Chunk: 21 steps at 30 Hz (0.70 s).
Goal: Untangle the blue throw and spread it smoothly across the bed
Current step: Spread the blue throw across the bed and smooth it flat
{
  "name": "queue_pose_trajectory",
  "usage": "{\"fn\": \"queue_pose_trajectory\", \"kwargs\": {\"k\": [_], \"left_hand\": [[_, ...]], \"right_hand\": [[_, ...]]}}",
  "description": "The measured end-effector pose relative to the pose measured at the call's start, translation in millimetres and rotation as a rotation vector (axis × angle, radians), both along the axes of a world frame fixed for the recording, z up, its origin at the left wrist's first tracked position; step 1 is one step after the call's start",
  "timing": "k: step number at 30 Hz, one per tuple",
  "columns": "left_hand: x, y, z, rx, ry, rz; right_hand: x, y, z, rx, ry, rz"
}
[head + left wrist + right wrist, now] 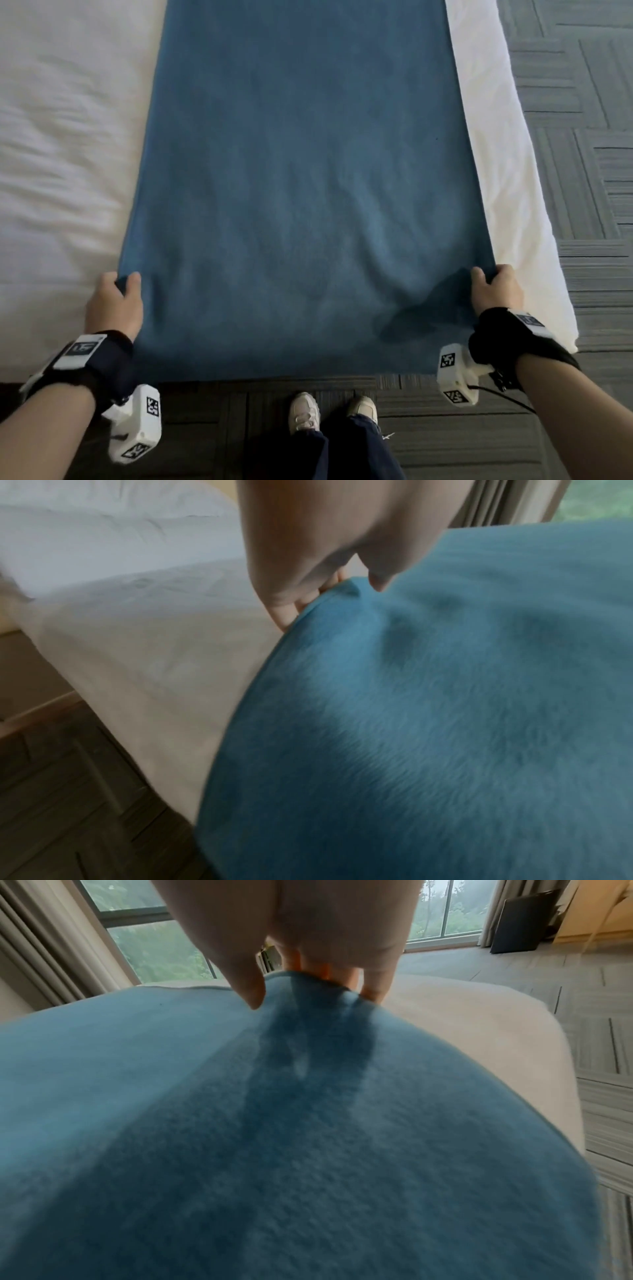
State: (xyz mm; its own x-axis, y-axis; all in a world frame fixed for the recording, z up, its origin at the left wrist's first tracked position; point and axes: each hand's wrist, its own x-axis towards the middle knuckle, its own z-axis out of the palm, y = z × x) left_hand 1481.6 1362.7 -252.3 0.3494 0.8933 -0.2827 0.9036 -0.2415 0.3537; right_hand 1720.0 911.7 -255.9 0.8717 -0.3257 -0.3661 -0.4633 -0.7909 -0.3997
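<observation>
Left hand (114,301): thumb on top and fingers curled under, clamped on the left edge of the blue throw (301,192) near the bed's near side.
Right hand (495,289): same grip on the throw's right edge; the thumb (251,988) presses the pile from above, fingers tucked beneath.
Blue throw: laid open as a long band across the white bed (58,144), its near end hanging over the mattress edge toward the carpet (582,102). No tangle visible.
Surface condition: mostly flat; shallow ripples fan inward from each grip, and a darker fold sits just inside the right hand.
Alignment: right edge runs close beside the bed's right border; white bedding shows well to the left.
Step in hand, as judged: final tensioning and squaring of the near end.
Handling advice: pull both edges evenly outward and toward the body, low to the mattress, so the ripples run out; let go of both together.
Risk: a stronger tug on one side would skew the band or drag it off.
</observation>
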Motion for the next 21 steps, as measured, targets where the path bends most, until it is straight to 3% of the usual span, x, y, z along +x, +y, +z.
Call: {"fn": "queue_pose_trajectory", "kwargs": {"k": [4, 13, 21], "left_hand": [[2.4, 8.8, -9.1, 0.021, 0.017, 0.012], [-50.2, -15.2, -11.8, -0.045, 0.075, 0.034], [-11.8, 6.2, -0.5, -0.064, -0.006, 0.038]], "right_hand": [[1.7, -1.1, -3.8, -0.009, 0.010, -0.020], [-43.4, -31.8, -1.6, -0.061, 0.079, 0.046], [-10.6, -9.4, 10.6, -0.030, 0.037, 0.069]]}}
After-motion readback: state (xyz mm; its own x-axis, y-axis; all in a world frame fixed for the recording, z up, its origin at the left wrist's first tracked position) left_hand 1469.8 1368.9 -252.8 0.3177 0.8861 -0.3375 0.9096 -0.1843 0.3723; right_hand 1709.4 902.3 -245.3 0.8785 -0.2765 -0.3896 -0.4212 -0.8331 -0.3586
